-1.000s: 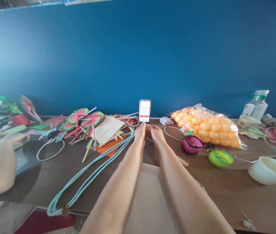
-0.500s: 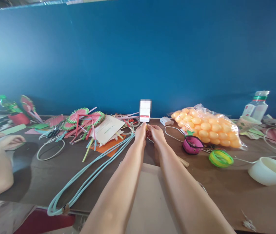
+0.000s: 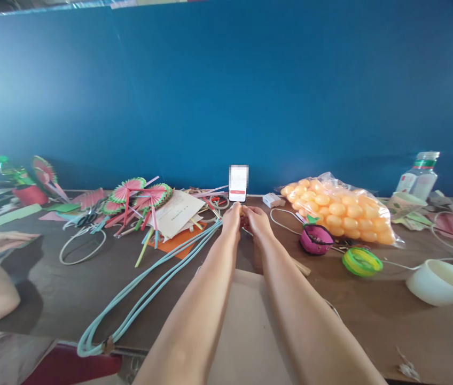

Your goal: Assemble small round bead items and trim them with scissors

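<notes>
Both my arms reach straight forward over the table. My left hand (image 3: 231, 219) and my right hand (image 3: 257, 219) meet just below an upright phone (image 3: 238, 182), fingers closed. Pinched between their fingertips is a small yellow-orange thing (image 3: 243, 210), mostly hidden by the fingers; its kind cannot be made out. A small white box (image 3: 273, 200) lies just beyond my right hand. On the right, a clear bag of orange egg-shaped pieces (image 3: 342, 211) lies behind a purple cup-like container (image 3: 315, 240). Light-blue tubing (image 3: 154, 278) runs from near my left hand toward the table's front edge.
Paper fans (image 3: 130, 193), a printed sheet (image 3: 176, 214) and scissors (image 3: 89, 218) clutter the left. A green-yellow ring-shaped item (image 3: 361, 261), a white bowl (image 3: 427, 286) and a bottle (image 3: 418, 176) stand right. Another person's hand (image 3: 2, 243) rests far left. A blue wall (image 3: 226, 96) closes the back.
At the far left, the other person's hand and forearm have shifted slightly down and left. My own hands stay nearly still, holding the same small thing.
</notes>
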Demonstrator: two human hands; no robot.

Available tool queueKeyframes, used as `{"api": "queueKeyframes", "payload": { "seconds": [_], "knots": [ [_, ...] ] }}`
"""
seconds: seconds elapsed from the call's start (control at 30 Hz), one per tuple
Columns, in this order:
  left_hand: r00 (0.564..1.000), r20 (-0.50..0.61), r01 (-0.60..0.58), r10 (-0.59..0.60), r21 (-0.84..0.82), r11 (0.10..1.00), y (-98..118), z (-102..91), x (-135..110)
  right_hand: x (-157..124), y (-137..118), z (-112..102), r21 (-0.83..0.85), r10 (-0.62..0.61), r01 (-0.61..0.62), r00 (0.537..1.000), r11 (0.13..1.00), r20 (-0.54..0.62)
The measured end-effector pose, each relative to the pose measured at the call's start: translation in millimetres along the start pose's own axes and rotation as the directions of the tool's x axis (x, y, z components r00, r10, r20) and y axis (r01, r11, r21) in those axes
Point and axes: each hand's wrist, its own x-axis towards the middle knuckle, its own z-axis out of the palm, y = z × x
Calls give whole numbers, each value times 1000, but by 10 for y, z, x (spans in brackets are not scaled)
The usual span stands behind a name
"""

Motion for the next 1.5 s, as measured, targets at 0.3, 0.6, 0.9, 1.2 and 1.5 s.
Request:
{"api": "queueKeyframes", "payload": {
  "seconds": [0.3,0.6,0.9,1.2,1.5],
  "knots": [
    [1000,-10,9,-9,-5,1000,21,11,-25,-11,-7,3,-14,-4,4,1000,1000,5],
    [1000,-3,1,-1,19,1000,27,13,-39,-21,-17,-1,-19,-9,9,1000,1000,-16],
    [1000,3,2,-2,-4,1000,28,10,-31,-36,-24,7,-34,-13,13,1000,999,-14],
    [1000,-9,-2,2,0,1000,41,16,-48,-17,-12,14,-13,-15,15,1000,1000,-14],
    [1000,-12,12,-12,-16,1000,24,11,-34,-16,-4,12,-5,-10,10,1000,1000,-5]
  ]
}}
